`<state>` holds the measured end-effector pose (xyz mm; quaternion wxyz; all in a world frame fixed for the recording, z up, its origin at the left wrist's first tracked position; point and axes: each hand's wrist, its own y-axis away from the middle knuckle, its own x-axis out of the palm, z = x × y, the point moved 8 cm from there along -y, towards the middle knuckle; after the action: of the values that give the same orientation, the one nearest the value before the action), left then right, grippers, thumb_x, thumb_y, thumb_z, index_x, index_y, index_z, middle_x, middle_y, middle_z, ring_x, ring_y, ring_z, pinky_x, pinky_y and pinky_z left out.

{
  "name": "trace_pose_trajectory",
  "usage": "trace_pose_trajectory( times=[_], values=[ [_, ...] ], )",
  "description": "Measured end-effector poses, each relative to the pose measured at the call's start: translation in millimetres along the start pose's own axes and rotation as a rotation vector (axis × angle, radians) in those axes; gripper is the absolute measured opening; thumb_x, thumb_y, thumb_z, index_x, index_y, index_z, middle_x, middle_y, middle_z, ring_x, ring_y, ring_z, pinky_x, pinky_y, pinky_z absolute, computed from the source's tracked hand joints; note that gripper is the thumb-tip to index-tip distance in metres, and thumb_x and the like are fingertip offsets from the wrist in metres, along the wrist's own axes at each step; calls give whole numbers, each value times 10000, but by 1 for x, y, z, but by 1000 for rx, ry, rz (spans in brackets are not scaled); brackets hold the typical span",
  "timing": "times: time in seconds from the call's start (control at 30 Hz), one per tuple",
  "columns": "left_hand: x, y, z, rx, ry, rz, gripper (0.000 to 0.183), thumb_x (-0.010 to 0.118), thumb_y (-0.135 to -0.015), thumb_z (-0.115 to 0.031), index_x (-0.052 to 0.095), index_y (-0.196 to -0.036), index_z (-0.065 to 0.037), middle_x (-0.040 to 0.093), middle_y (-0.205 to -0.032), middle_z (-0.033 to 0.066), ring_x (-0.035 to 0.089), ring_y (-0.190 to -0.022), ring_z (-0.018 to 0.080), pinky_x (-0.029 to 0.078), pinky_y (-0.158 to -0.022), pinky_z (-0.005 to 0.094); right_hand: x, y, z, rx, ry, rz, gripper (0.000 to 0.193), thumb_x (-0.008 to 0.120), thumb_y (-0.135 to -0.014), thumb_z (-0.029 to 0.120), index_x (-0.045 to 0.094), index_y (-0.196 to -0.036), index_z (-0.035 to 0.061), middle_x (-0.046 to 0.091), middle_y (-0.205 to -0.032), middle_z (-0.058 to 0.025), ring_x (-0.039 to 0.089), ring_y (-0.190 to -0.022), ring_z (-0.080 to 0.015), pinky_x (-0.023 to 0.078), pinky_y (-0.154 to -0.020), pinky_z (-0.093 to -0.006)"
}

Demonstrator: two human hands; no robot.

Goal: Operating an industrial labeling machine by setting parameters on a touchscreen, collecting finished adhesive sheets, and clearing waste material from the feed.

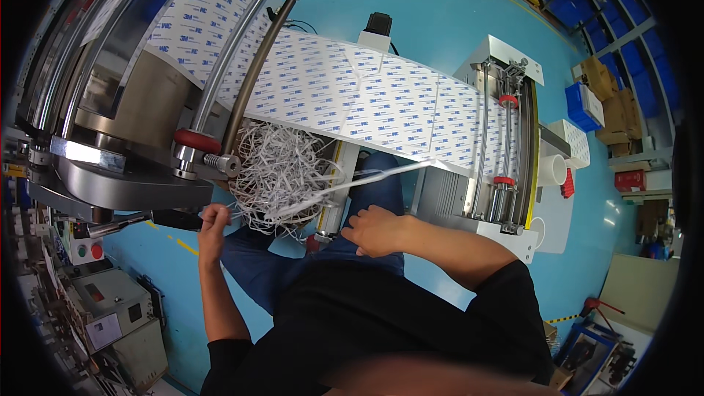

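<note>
My left hand [213,224] is closed at the left, beside a black handle [174,220] on the machine; whatever is between the fingers is too small to make out. Over my lap, my right hand [378,231] hangs with its fingers loosely bent and slightly apart, and no object shows in it. A wide white sheet [315,81] with blue print runs across the machine beyond both hands. From its near edge a twisted white strip [367,178] stretches left to a heap of shredded white strips [282,169], which lies between my hands.
Steel rollers [238,37] with red collars stand at the left, above a grey metal base [132,183]. More rollers [506,139] cross the sheet at the right. A control box [121,301] stands lower left. Blue bins and cardboard boxes [620,117] line the right side.
</note>
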<state>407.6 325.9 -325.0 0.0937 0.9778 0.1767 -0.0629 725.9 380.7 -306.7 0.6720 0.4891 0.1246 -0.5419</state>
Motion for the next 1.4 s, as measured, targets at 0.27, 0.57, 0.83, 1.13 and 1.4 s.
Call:
trace_pose_trajectory(
  times=[0.27,0.57,0.83,1.13,1.4],
  values=[
    [-49,19,49,-100,552,-161,154,565,-933,-234,549,-892,-86,537,-798,-5,500,-742,115,373,-880,335,2,-3,3,0,2,-12,422,649,-829,299,560,-1137,26,602,-1061,-149,578,-1016,-309,442,-835,-410],
    [-30,17,56,-77,990,-184,174,537,-940,-284,572,-886,-123,550,-799,9,501,-775,154,370,-915,390,3,-5,6,8,9,-10,428,647,-829,301,558,-1149,32,594,-1073,-147,576,-1018,-305,443,-831,-410],
    [-29,17,54,-74,976,-135,161,516,-952,-269,591,-906,-134,593,-849,5,542,-834,156,380,-929,395,1,-6,6,6,11,-15,424,643,-832,306,561,-1147,34,595,-1064,-152,577,-1013,-309,442,-832,-411],
    [-27,20,38,-14,902,-73,161,508,-956,-257,590,-932,-121,586,-908,2,527,-836,144,379,-934,391,4,-6,5,11,16,6,436,645,-832,307,551,-1157,32,592,-1078,-152,574,-1025,-303,438,-843,-413],
    [-58,34,32,20,742,-134,174,517,-953,-249,576,-952,-85,589,-914,30,540,-853,150,385,-918,387,5,-6,5,14,10,6,432,645,-834,308,554,-1154,34,595,-1077,-149,573,-1029,-303,438,-842,-407]
  ],
)
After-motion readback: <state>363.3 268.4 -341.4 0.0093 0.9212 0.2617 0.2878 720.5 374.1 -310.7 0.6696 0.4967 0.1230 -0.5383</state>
